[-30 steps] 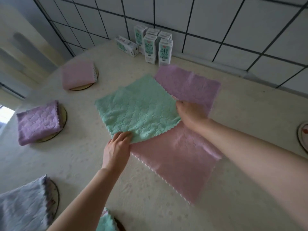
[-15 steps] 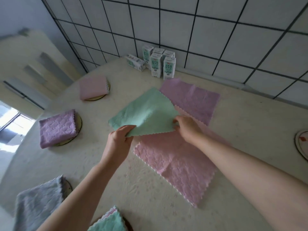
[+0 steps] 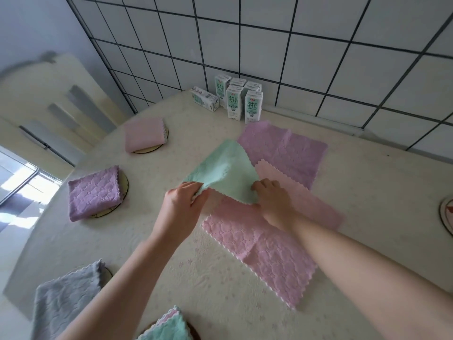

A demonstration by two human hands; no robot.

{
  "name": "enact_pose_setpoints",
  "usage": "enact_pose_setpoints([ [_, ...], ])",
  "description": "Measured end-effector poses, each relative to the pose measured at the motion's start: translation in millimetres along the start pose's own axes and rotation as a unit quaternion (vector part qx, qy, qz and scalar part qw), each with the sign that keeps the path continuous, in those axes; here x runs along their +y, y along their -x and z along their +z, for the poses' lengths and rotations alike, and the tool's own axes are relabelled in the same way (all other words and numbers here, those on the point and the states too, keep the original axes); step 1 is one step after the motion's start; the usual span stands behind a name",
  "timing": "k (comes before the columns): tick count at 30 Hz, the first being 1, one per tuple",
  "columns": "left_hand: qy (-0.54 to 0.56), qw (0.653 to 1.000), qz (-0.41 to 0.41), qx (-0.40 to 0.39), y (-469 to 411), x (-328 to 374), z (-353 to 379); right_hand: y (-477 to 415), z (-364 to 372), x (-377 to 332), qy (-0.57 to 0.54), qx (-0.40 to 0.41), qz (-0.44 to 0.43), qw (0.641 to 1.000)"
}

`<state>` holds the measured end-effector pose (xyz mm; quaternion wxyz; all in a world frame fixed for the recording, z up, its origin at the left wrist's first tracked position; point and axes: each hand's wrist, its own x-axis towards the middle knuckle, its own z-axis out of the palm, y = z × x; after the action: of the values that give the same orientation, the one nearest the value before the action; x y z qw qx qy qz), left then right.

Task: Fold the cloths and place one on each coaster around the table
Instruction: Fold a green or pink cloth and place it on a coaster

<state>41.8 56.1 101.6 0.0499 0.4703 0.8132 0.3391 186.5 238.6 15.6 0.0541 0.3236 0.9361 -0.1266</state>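
Green cloth [image 3: 226, 173] half-lifted, far corner toward cartons [image 3: 235, 100]; both hands pinching.

Bare surface [image 3: 157, 231] lies open between the spread cloths and left-side coasters; milk cartons [image 3: 252, 106] block the far wall.

- The coaster [image 3: 445, 217] at the right is cut by the picture's edge; only its left rim shows.
- The folded green cloth [image 3: 166, 328] runs off the bottom edge.
- The grey cloth [image 3: 65, 300] hides most of its coaster and is blurred.
- The left hand [image 3: 182, 209] covers the corner it holds of the green cloth [image 3: 225, 173].
- Small print on the cartons [image 3: 253, 106] is unreadable.
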Motion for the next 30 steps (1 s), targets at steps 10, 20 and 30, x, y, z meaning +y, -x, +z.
enact_pose_setpoints([
  [10, -0.009, 1.000, -0.015, 0.006, -0.7, -4.9, -12.0, -10.6, -40.1, 12.5, -0.129, 0.136, 0.062, 0.980],
  [20, -0.006, 0.997, 0.072, 0.031, 1.5, 61.8, -15.3, 54.2, -124.7, 58.0, -0.461, 0.279, 0.219, 0.813],
  [30, 0.048, 0.987, 0.147, -0.035, 111.7, 152.8, 51.0, 246.3, -100.7, 144.7, -0.460, 0.296, 0.231, 0.805],
])
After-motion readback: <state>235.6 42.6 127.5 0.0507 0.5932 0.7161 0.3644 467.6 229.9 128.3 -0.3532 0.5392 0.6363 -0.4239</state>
